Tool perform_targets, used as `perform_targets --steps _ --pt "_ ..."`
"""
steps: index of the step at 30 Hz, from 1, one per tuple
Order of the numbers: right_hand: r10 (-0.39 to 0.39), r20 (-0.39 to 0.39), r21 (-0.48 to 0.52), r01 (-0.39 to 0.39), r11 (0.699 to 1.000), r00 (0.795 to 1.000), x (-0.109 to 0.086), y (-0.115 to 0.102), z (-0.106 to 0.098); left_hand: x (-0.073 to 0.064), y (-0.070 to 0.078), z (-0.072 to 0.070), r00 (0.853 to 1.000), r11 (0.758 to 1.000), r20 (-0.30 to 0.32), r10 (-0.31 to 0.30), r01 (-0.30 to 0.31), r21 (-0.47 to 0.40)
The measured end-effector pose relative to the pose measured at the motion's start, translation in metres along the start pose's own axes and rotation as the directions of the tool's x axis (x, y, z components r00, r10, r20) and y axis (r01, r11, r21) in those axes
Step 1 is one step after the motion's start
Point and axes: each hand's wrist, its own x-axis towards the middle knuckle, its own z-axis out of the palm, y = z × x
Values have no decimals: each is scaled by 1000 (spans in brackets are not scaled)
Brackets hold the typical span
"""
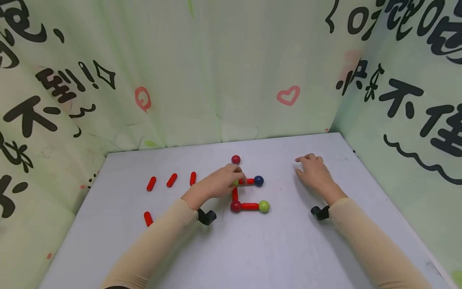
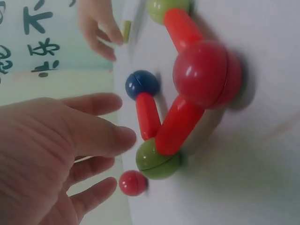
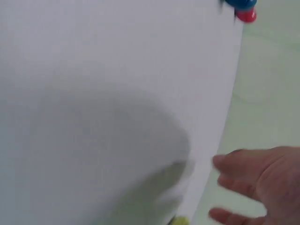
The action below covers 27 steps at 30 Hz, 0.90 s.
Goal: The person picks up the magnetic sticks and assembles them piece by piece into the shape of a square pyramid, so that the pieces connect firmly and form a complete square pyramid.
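Observation:
Red sticks and coloured balls form a joined figure on the table. A red ball [image 2: 206, 74] joins two sticks, one to a light green ball [image 1: 264, 206], the other to a second green ball [image 2: 157, 160]. From that second green ball another red stick [image 2: 148, 117] reaches a dark blue ball [image 1: 258, 181]. A separate-looking red ball [image 1: 236, 159] lies behind it. My left hand [image 1: 221, 180] hovers over the second green ball, fingers spread, holding nothing visible. Off to the right, my right hand [image 1: 316, 176] is held above the table, fingers loosely bent, near a small yellow-green piece [image 2: 126, 32].
Loose red sticks lie on the left of the white table [image 1: 288, 249], among them one at the back [image 1: 151, 184] and one nearer [image 1: 148, 218], partly behind my left sleeve. A printed pale green curtain [image 1: 216, 72] surrounds the table's back and sides.

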Motion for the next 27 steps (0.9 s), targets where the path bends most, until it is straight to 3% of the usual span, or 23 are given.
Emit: perform_targets --steps 5,12,27 --pt "82 22 -67 -81 995 996 -8 25 -11 7 -6 2 997 1000 76 10 -12 28" --pt "123 58 24 -124 992 991 -9 38 -15 10 -9 7 995 1000 97 -11 11 -2" --pt "142 125 94 -155 983 982 1 6 0 -3 -20 13 997 999 68 -45 47 -19"
